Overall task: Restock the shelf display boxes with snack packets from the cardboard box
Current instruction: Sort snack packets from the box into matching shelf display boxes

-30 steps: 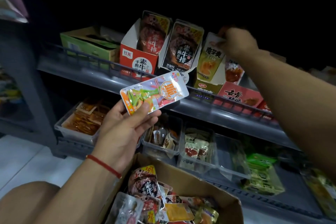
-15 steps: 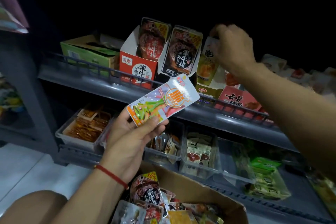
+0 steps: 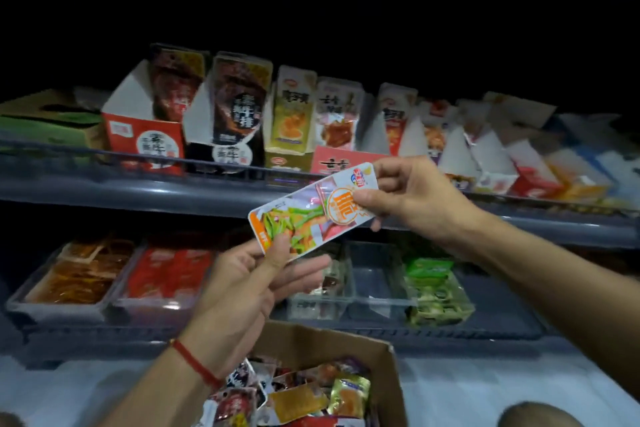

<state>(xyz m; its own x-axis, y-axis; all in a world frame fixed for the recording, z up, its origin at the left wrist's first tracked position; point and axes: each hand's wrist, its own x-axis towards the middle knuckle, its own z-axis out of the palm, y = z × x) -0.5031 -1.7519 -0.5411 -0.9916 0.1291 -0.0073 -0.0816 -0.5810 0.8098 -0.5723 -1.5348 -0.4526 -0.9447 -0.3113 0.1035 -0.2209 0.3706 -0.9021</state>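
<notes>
A white and orange snack packet with green vegetables printed on it hangs in front of the shelf, held at both ends. My left hand pinches its lower left end with the thumb on top. My right hand grips its upper right end. Below my hands stands the open cardboard box with several mixed snack packets inside. A row of upright display boxes filled with packets lines the upper shelf.
The upper shelf has a grey front rail. On the lower shelf sit clear plastic trays: orange packets, red packets, a nearly bare tray, and green packets. White floor lies to the right of the cardboard box.
My right hand came down from the yellow packets in the upper display box and took hold of the snack packet's upper end. The view shifted right, showing more display boxes.
</notes>
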